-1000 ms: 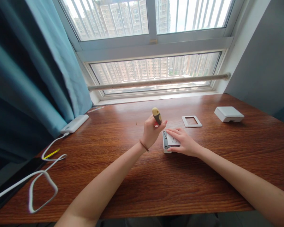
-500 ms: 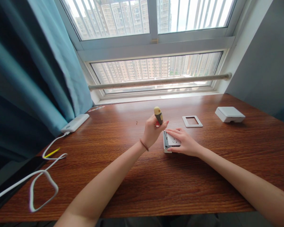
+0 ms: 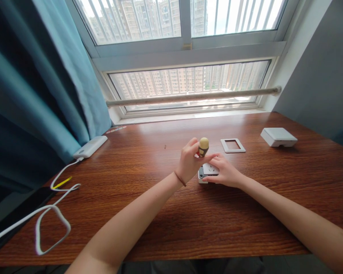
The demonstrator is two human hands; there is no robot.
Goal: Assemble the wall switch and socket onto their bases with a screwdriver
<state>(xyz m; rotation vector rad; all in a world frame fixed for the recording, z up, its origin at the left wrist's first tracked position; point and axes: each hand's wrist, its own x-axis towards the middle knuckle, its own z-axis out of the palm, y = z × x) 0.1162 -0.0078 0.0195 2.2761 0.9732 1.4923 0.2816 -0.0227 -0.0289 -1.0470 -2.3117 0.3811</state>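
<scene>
My left hand (image 3: 190, 158) is closed around the yellow-and-black handle of a screwdriver (image 3: 204, 145), held over the left end of a white wall socket (image 3: 210, 169). The screwdriver's shaft and tip are hidden behind my fingers. The socket sits in a white box on the table, its grey frame showing at the left side. My right hand (image 3: 225, 171) grips the socket from the right, fingers along its far edge and thumb along the near edge. A white square cover frame (image 3: 233, 145) lies flat beyond my right hand.
A white box (image 3: 278, 137) stands at the right on the wooden table (image 3: 160, 213). To the left are a white power bank (image 3: 90, 147) with a white cable (image 3: 57, 213) and a yellow stick (image 3: 63, 182). A tiny screw-like piece (image 3: 165, 146) lies mid-table.
My left hand has moved right and slightly down, and the screwdriver's handle now tilts more toward me. My right hand stays on the socket.
</scene>
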